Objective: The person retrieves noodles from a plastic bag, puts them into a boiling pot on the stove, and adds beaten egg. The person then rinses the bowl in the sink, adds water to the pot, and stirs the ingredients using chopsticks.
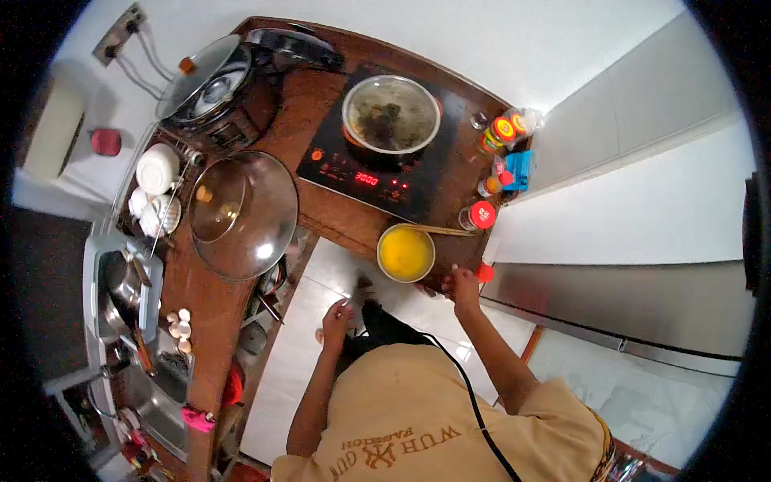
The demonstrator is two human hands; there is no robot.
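My right hand is at the counter's front right corner, fingers bent in; what they hold, if anything, I cannot make out. Just right of it is a red-capped container. To its left stands a bowl of yellow liquid that looks like beaten egg, with chopsticks across its rim. My left hand hangs over the floor in front of my body, fingers loosely bent and partly apart, with nothing visible in it. Farther back, a pot of cloudy liquid with dark bits sits on the induction cooker, whose display is lit.
Several seasoning jars line the right edge, near a blue packet. Glass lids lie on the left counter. Behind them stands a dark electric cooker. Eggshells lie near the sink.
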